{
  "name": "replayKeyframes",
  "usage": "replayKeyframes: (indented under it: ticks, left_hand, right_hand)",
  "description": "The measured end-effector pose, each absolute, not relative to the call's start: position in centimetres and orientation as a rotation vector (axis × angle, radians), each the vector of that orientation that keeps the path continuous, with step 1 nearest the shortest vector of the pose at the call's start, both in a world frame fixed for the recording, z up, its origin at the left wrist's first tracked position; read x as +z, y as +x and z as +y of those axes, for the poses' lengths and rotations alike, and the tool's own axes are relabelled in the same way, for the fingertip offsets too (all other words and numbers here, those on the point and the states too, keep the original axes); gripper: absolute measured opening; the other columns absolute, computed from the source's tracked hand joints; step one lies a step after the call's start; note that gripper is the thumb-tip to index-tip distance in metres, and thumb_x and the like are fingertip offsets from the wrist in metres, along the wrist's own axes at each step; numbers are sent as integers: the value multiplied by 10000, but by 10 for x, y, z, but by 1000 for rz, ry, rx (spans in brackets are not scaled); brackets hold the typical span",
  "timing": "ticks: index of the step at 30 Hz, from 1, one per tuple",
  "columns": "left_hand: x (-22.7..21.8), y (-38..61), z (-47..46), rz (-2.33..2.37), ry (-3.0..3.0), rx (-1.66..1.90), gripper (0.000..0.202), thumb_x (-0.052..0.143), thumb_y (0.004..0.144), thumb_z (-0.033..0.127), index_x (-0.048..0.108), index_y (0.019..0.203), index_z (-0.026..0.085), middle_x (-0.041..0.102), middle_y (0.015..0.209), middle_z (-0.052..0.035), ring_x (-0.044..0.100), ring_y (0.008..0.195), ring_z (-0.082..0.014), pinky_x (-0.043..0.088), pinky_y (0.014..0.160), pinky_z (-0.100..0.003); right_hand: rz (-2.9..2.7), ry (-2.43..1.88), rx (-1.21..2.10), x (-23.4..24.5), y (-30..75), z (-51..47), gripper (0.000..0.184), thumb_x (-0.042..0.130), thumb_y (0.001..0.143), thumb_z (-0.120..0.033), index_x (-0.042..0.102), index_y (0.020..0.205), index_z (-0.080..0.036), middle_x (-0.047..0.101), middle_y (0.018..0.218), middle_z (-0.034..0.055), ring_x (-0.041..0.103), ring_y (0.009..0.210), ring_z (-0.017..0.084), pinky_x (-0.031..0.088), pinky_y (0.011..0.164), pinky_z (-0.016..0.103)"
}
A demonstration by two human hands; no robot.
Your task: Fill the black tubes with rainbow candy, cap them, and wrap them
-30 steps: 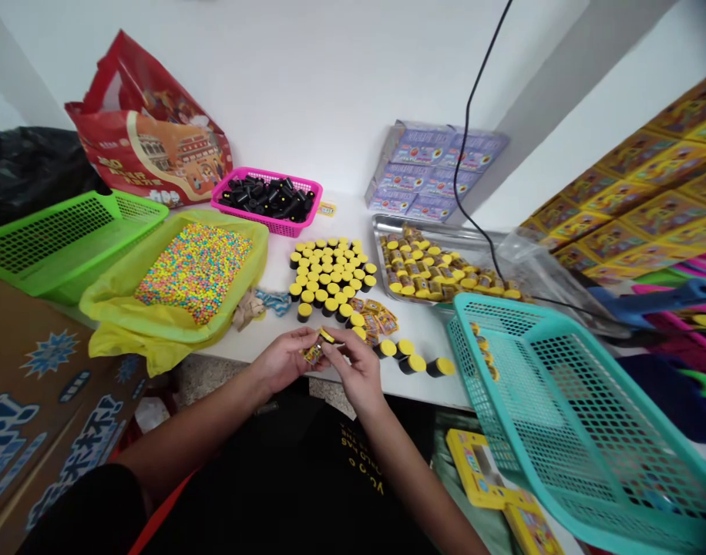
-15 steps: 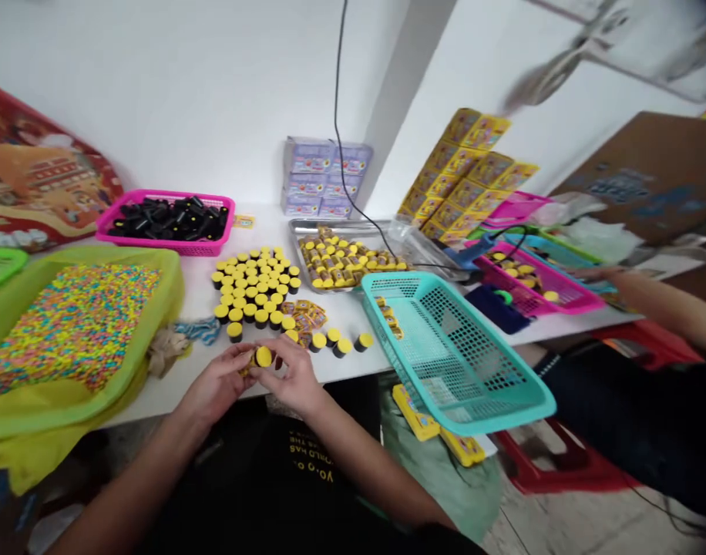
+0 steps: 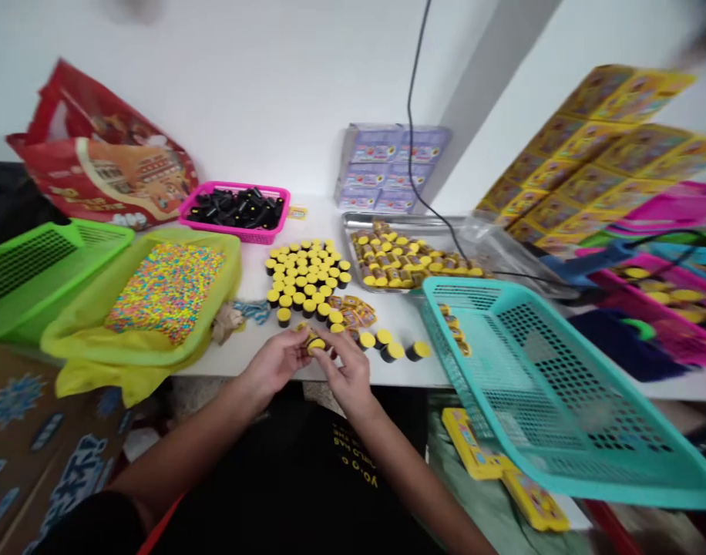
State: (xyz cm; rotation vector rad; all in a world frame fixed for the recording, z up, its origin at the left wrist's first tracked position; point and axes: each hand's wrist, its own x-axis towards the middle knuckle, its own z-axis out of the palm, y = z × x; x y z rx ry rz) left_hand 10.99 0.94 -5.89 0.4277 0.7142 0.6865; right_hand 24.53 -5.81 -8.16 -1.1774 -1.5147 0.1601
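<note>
the left hand (image 3: 275,362) and right hand (image 3: 346,376) are pinching a small yellow-capped tube (image 3: 315,346) in a narrow grip (they're hiding most of it), working just above the table's edge (image 3: 405,378), while rows of matching tubes (image 3: 307,270) are standing close by, within easy reach.

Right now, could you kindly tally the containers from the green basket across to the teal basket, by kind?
Green mesh basket: 1
Bag-lined tray of beads: 1
Pink mesh basket: 1
Steel tray: 1
Teal mesh basket: 1
Total: 5
</note>
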Motion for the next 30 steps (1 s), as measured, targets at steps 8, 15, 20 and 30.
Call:
replayKeyframes:
  ticks: [8, 15, 20, 30]
  left_hand:
    - [-59, 103, 7, 695, 305, 648, 32, 654, 827, 127, 683, 827, 112, 707, 712, -39, 622, 569, -106, 472, 616, -234]
    - [-54, 102, 5, 717, 350, 669, 138, 625, 899, 233, 690, 843, 125, 701, 728, -43, 627, 601, -116, 462, 630, -246]
    - [-57, 102, 1, 719, 345, 690, 108, 699, 843, 240, 687, 842, 132, 699, 753, -37, 625, 622, -116, 464, 661, -243]
    - [-57, 102, -6, 725, 467, 735, 234, 790, 749, 315, 685, 813, 117, 681, 727, -44, 613, 611, -132, 483, 656, -271]
  right_hand:
    - [-1557, -1201, 25, -84, 241, -58, 249, 656, 884, -181, 669, 1130, -217, 649, 917, 63, 625, 813, 192, 549, 696, 332]
    - [-1564, -1178, 12, -80, 239, -59, 310, 656, 885, -175, 650, 1193, -217, 651, 917, 67, 620, 816, 194, 547, 702, 338]
    - [-1563, -1178, 53, -81, 236, -58, 289, 616, 913, -205, 655, 1199, -223, 664, 904, 68, 621, 779, 189, 557, 693, 340]
    - [-1587, -1123, -32, -80, 237, -59, 287, 618, 894, -125, 672, 1155, -232, 657, 849, 58, 607, 753, 192, 531, 676, 346]
